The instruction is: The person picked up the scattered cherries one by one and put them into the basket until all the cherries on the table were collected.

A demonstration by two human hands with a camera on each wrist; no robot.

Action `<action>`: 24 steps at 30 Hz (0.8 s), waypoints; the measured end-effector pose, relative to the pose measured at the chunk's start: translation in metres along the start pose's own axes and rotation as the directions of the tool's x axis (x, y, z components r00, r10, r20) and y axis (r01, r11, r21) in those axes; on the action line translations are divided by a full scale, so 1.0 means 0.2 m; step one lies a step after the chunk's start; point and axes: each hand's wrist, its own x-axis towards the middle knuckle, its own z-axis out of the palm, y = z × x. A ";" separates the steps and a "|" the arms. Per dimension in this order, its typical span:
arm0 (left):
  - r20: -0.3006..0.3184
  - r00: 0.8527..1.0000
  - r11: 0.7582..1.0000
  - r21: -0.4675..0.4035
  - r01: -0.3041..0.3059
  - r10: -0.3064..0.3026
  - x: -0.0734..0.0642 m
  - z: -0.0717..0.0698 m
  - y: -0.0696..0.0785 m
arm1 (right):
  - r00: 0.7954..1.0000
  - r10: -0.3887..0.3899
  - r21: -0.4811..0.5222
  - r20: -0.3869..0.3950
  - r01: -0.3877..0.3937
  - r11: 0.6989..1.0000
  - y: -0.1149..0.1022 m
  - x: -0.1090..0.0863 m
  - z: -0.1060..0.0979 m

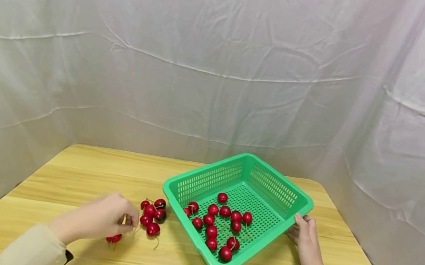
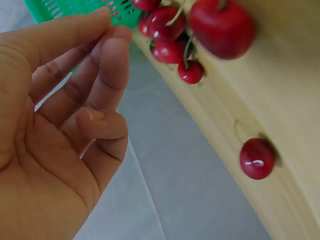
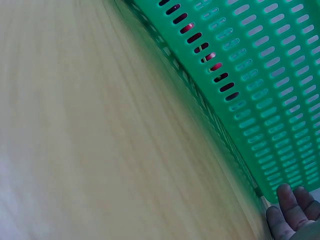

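Note:
A green plastic basket (image 1: 247, 158) with slotted walls stands tilted on the table, several red cherries (image 1: 225, 211) gathered toward its near left side. At its right corner my right hand (image 1: 307, 245) grips the rim, thumb on top and fingers beneath; these fingers (image 3: 290, 205) show by the slotted wall in the right wrist view. Left of the basket, my left hand (image 1: 111, 218) hovers beside a cluster of loose cherries (image 1: 149, 210), its thumb and forefinger tips close together. A thin stem shows near them, and I cannot tell if they pinch it.
More red fruit (image 1: 114, 238) lies partly hidden beneath the left hand. The wooden table (image 1: 116, 168) ends at a pale hanging cloth (image 1: 217, 101) behind and at the sides. One lone cherry (image 2: 257, 159) lies near the table edge in the left wrist view.

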 end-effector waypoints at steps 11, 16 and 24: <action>0.030 0.999 0.971 0.238 0.036 -0.044 -0.17 0.14 0.05 | 1.000 0.006 -0.013 0.013 -0.005 1.000 0.00 0.00 -0.01; 0.031 0.999 0.963 0.268 0.024 -0.034 -0.22 0.17 0.08 | 1.000 0.004 -0.003 0.009 -0.004 1.000 -0.01 0.00 -0.01; 0.048 0.999 0.906 0.421 -0.029 0.010 -0.25 0.21 0.05 | 1.000 -0.004 0.006 0.005 0.004 1.000 -0.01 0.00 0.00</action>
